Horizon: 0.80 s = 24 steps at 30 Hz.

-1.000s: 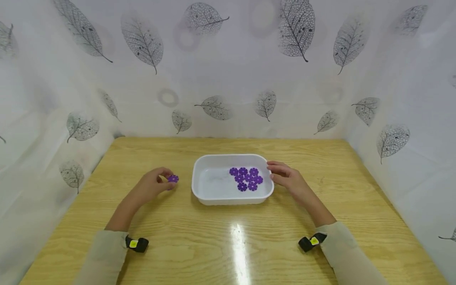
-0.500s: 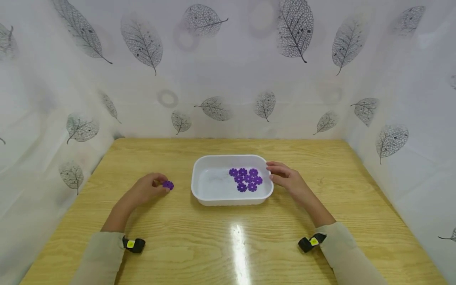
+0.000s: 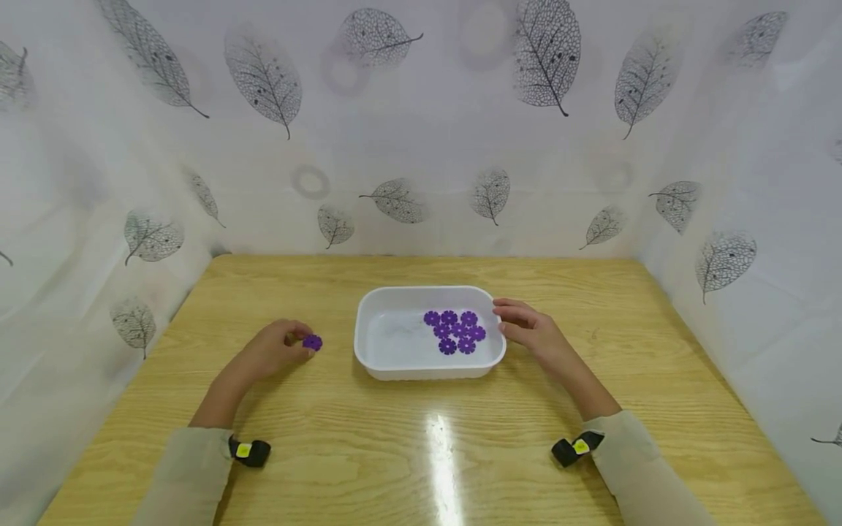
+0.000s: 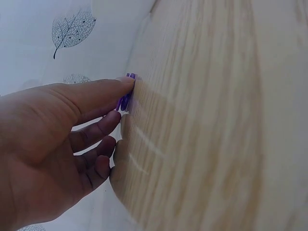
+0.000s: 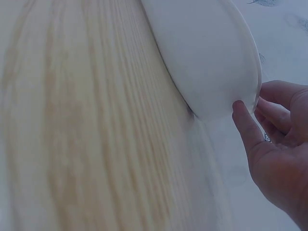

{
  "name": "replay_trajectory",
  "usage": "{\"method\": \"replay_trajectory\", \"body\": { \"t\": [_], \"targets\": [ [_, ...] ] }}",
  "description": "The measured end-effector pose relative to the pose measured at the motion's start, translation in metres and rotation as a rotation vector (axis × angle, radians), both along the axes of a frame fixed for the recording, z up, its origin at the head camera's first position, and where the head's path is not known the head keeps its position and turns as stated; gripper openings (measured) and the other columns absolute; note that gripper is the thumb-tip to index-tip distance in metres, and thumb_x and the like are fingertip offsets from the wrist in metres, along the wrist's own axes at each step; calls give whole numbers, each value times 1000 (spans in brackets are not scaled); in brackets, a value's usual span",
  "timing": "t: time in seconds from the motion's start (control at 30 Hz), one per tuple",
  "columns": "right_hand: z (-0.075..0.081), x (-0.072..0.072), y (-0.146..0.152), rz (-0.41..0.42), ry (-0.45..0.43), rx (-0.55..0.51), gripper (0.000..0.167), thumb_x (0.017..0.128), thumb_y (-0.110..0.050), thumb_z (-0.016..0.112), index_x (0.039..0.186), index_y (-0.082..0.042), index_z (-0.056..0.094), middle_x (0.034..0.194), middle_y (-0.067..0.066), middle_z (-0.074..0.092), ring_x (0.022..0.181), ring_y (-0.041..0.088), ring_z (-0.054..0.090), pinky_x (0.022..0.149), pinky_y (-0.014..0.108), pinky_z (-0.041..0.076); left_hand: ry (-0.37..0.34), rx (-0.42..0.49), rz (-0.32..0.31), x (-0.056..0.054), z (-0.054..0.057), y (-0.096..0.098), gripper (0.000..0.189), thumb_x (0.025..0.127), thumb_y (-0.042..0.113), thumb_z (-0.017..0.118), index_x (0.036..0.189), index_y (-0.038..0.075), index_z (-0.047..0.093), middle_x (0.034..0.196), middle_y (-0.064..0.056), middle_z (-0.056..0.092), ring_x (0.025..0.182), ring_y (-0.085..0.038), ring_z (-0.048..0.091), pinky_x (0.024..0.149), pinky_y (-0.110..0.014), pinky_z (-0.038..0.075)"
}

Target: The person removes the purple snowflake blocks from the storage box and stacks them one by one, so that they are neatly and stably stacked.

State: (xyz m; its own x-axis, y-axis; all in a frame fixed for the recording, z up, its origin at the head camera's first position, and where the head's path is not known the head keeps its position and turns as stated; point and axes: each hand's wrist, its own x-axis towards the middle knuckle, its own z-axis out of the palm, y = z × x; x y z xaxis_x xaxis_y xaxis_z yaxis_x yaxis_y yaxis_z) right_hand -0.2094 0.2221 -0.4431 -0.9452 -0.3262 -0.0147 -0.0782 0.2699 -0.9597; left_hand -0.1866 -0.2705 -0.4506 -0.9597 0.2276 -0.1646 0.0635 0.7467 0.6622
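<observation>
My left hand [image 3: 272, 348] is left of the tray, low over the table. Between thumb and fingertips it pinches a purple notched flower-shaped disc [image 3: 313, 342]. In the left wrist view the purple disc [image 4: 125, 102] shows edge-on, as thin parallel purple edges partly behind the thumb. The other fingers curl beneath. A white rectangular tray [image 3: 395, 373] stands at the middle, with several matching purple discs [image 3: 458, 330] lying flat in its right half. My right hand [image 3: 536, 332] holds the tray's right end, thumb against the outer wall and fingers at the rim.
The wooden table [image 3: 342, 453] carries a bright glare streak in front of the tray. A white leaf-print curtain [image 3: 421, 131] encloses the back and both sides. Each wrist wears a black strap with a small camera [image 3: 251, 451].
My left hand has shifted slightly left and towards me, carrying the purple disc lower, then stays nearly still. The right hand and tray have not moved.
</observation>
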Motion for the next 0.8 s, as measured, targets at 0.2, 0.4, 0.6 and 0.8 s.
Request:
{"method": "replay_trajectory", "body": {
  "t": [0.2,0.4,0.6,0.8],
  "targets": [
    [0,1,-1,-7,-10,-25,41,101,-20,62,137,-1,58,158,8,41,144,33,41,99,17,48,-2,-17,13,2,2,1,42,96,24,69,130,2,61,125,-18,63,107,-29,59,90,-47,49],
    [0,0,-1,0,-3,-33,43,101,-21,63,137,0,58,158,10,41,144,34,40,99,17,48,-5,-14,9,3,3,1,43,96,24,69,132,2,60,126,-18,62,108,-29,59,91,-47,50],
    [1,0,-1,2,-12,-31,43,100,-22,64,137,-1,59,158,8,41,144,33,40,99,18,48,-3,-21,0,3,3,0,43,96,24,69,131,1,61,127,-19,61,107,-29,59,90,-47,50],
    [-1,-1,0,3,-18,-32,43,101,-22,63,137,0,58,158,8,41,144,34,40,99,17,48,2,-22,-6,4,3,1,44,96,25,69,130,-1,61,128,-23,60,109,-32,58,91,-49,50]
  ]
}}
